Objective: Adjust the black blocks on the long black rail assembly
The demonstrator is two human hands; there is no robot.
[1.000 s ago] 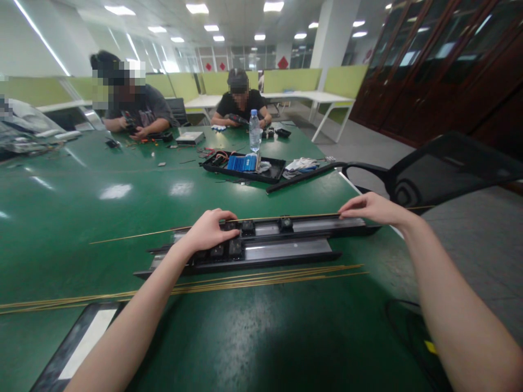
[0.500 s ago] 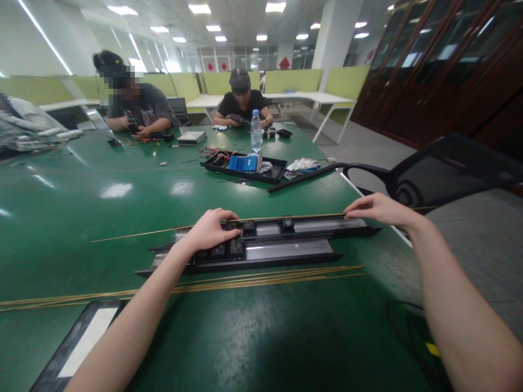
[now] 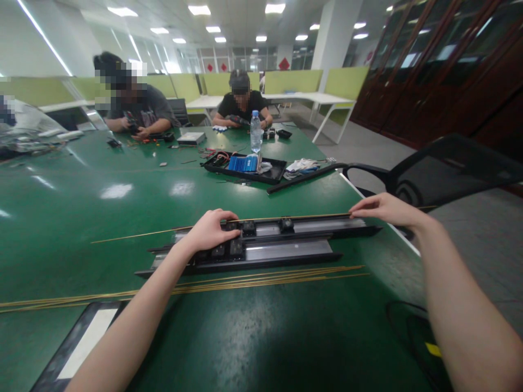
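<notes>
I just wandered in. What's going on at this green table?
Someone is handling a thin gold-coloured rod with bare hands. The right hand pinches it near the right end of the rear rail; the left hand is over dark blocks farther left. The front rail lies alongside, with more rods on the table nearer still. Across from them, a person in a black top and another in a gray top each hold something dark.
</notes>
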